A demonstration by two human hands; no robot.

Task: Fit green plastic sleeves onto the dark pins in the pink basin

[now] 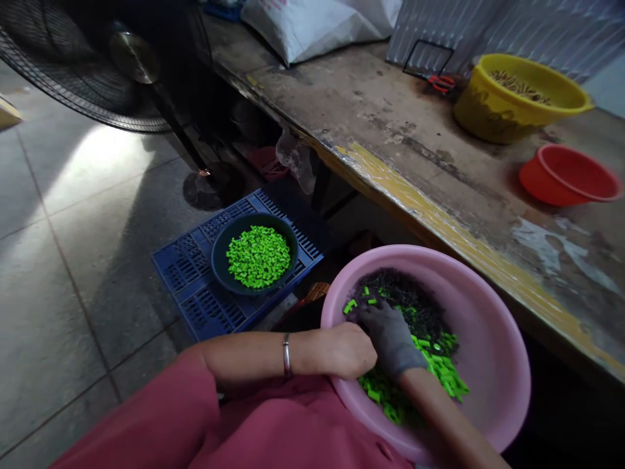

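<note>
A large pink basin [493, 339] sits at my lap, tilted slightly, with bright green short plastic pieces [442, 368] and a pile of thin black bits [410, 293] in it. My left hand [349, 350], bare with a metal bracelet at the wrist, is closed in a fist over the basin's near left rim. What it holds, if anything, is hidden. My right hand [390, 335] wears a grey glove and reaches inside the basin. Its fingers are apart, touching the edge of the black pile near a few loose green pieces.
A dark bowl [219, 260] of green pieces rests on a blue plastic crate [190, 286] to the left. Behind it stands a fan [134, 55]. The worn workbench [351, 98] carries a yellow tub [493, 111], a red bowl [547, 179], red-handled scissors [442, 83] and a white sack [317, 29].
</note>
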